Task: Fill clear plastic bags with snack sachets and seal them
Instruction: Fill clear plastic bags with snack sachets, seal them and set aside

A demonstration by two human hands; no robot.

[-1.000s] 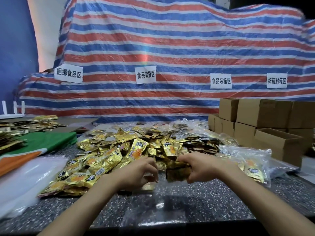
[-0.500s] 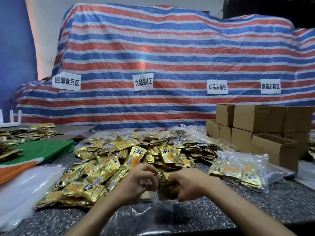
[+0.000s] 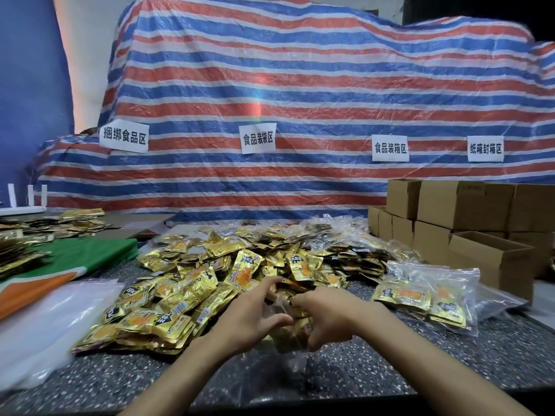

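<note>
Head view, one moment at the packing bench.

Striped tarp (image 3: 300, 85), red, blue and white, fills the whole background. Four white paper labels (image 3: 258, 139) with printed characters are stuck along its lower part.

Table (image 3: 420, 361): dark speckled top, runs across the full width in front of me.

Pile of gold sachets (image 3: 210, 280): loose, spread over the middle of the table from the tarp's foot down to my hands. The heap's near edge touches my left wrist area. A second pile (image 3: 60, 223) lies well apart at far left.

Cardboard boxes (image 3: 465, 205): stacked at the right rear. One open box (image 3: 492, 262) stands nearest, its top flaps up.

Stack of empty bags (image 3: 45, 325): flat, cloudy-clear, at near left, just beside the sachet heap. Behind it lies a green and orange cloth (image 3: 84, 253).

Filled bag (image 3: 429, 295): clear, gold sachets visible inside, lying flat to the right of my hands, between them and the open box.

Left hand (image 3: 249, 316): fingers curled, thumb reaching right, gripping one side of the clear bag (image 3: 291, 328).

Right hand (image 3: 333, 313): fingers curled over the bag's top, thumb below, gripping the other side.

The clear bag sits between both hands at the table's near centre, with gold sachets bunched inside. Whether its mouth is closed, I cannot tell: fingers cover it.
</note>
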